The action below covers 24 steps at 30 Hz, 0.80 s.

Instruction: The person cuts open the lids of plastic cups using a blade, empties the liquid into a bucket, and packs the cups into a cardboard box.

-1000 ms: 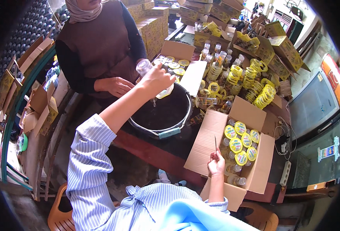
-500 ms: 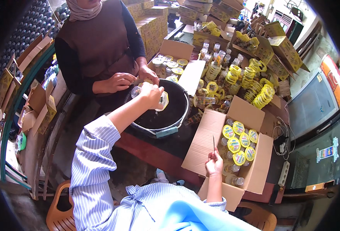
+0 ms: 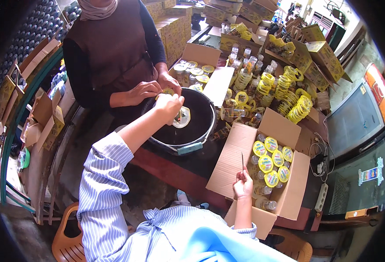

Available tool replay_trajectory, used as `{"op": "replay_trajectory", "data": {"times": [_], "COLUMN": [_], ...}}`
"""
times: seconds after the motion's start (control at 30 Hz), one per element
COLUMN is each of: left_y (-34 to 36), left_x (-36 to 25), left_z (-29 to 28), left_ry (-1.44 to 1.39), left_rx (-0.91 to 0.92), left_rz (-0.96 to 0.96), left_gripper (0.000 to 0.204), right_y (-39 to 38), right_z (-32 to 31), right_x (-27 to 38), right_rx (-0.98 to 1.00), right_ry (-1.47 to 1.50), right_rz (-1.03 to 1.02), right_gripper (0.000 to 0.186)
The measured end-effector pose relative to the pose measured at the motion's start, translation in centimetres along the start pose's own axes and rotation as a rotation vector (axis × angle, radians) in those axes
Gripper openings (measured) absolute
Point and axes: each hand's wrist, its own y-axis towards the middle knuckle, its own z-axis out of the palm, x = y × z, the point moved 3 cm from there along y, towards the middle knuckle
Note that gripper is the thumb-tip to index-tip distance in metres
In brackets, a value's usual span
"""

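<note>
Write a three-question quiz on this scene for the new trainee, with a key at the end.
1. Which of the wearer's hands holds the thin pointed tool?
2. True or false: the wearer's left hand is over the black bucket.
3. What colour is the bucket's handle grip? A) red B) blue-green C) yellow

Key: 1. The right hand. 2. True. 3. B.

Counter (image 3: 179, 177) before me: dark top, reddish near side. On it, directly ahead, a black bucket (image 3: 205, 129) with a pale-blue grip (image 3: 190, 148). To my right, an open brown carton (image 3: 229, 161), flaps splayed. Beyond the bucket, another open carton (image 3: 218, 87); further right, clear bottles (image 3: 233, 112) and yellow ring stacks (image 3: 299, 109), heaped.
</note>
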Motion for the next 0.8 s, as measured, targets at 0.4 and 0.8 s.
{"op": "replay_trajectory", "data": {"times": [0.4, 0.8], "left_y": [-0.5, -2.2], "left_x": [1.3, -1.2], "left_z": [-0.4, 1.6], "left_ry": [-0.179, -0.443], "left_rx": [-0.128, -0.069], "left_rz": [0.116, -0.087], "left_gripper": [0.037, 0.043], "right_y": [0.0, -0.5], "right_z": [0.2, 0.7], "right_x": [-0.2, -0.2], "right_rx": [0.003, 0.005], "right_ry": [-0.007, 0.002], "right_rz": [-0.047, -0.071], "right_gripper": [0.019, 0.018]}}
